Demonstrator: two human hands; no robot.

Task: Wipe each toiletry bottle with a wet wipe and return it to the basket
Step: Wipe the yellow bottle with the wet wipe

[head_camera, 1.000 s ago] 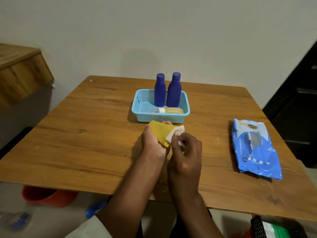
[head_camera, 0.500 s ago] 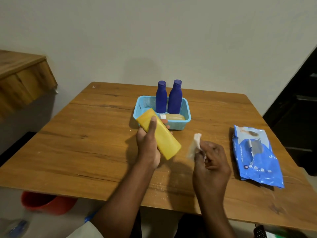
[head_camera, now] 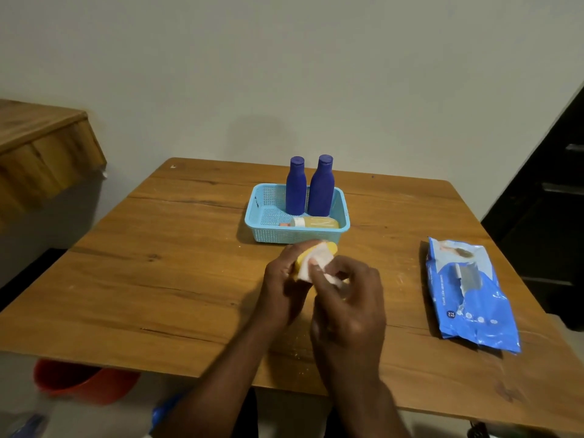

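The right hand (head_camera: pixel 347 308) is seen nearest the camera, its fingers curled round a white wipe (head_camera: pixel 316 263), which is pressed against a yellow bottle (head_camera: pixel 328 247). The bottle is gripped from the left by the left hand (head_camera: pixel 281 279), fingers wrapped round its body; most of it is hidden by the hands and wipe, only its upper end showing. Both hands are held above the table (head_camera: pixel 158 279), just in front of the basket (head_camera: pixel 268 229).

The basket, light blue and perforated, is set on the table beyond the hands. A pale yellow bottle (head_camera: pixel 316 222) with a white collar is laid on its side along the basket's near wall. Behind it, two dark blue bottles are stood upright, side by side: one on the left (head_camera: pixel 296 188), one on the right (head_camera: pixel 321 188).

A blue wipe pack (head_camera: pixel 467 295) is laid flat on the table, well right of the basket. An orange tub (head_camera: pixel 79 380) is noted on the floor under the table's near left edge. A wooden ledge (head_camera: pixel 38 153) is fixed to the wall far left of the basket.
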